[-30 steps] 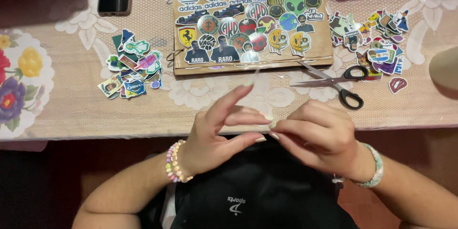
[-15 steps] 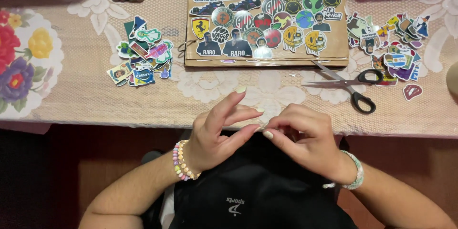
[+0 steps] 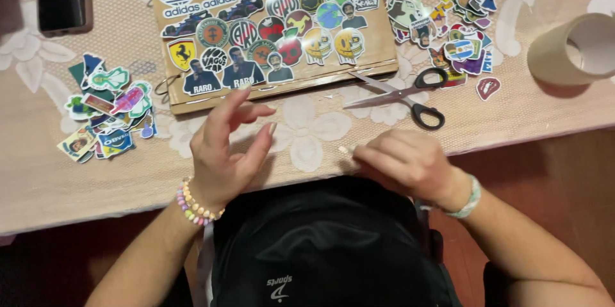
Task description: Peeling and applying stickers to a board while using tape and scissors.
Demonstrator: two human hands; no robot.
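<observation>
I see the bench (image 3: 77,179) under a lace cloth, carrying a sticker-covered board (image 3: 269,25) and, just right of it, scissors (image 3: 410,96). My left hand (image 3: 224,153) hovers open at the near edge, fingers spread and raised, empty. My right hand (image 3: 407,163) curls loosely, fingertips pinching something tiny I cannot identify.

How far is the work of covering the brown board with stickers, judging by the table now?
Done: the upper and middle part of the brown cardboard board already carries many colourful stickers. In hand: the right hand pinches something small and pale; the left hand hovers open above the table. Left: the board's bare right side and lower edge, plus two loose sticker piles, left and right.
</observation>
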